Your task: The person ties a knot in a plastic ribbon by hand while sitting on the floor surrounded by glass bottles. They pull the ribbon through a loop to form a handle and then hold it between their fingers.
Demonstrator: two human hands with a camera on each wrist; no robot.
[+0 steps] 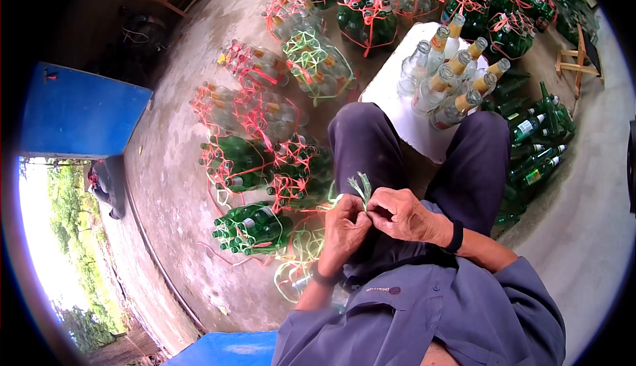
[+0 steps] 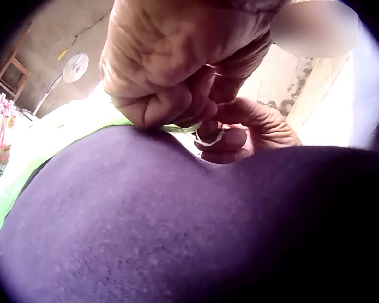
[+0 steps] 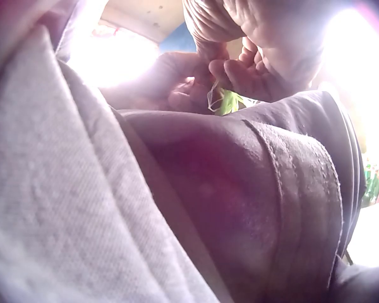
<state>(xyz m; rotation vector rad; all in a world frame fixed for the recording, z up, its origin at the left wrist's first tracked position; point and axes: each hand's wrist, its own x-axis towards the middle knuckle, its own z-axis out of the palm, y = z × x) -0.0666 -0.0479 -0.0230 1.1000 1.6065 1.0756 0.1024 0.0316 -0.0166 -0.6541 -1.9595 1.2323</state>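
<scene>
Both hands meet above the lap in the head view, fingertips together on a pale green plastic strap [image 1: 361, 187] whose frayed end sticks up between them. The left hand [image 1: 346, 229] pinches it with curled fingers and thumb. From the other side the right hand [image 1: 403, 215] pinches it too. In the left wrist view a bright green strap [image 2: 57, 136] runs over the thigh to the left hand [image 2: 170, 57], and a thin strand loops by the fingertips. The right wrist view shows the green strap [image 3: 229, 102] under the fingers of the right hand [image 3: 265, 50].
Clear bottles [image 1: 440, 84] stand on a white surface [image 1: 391, 91] beyond the knees. Bundles of bottles tied with red strap [image 1: 255, 114] cover the floor ahead and left. Loose green bottles [image 1: 533, 160] lie at the right. Loose strap [image 1: 301, 250] lies beside the left arm.
</scene>
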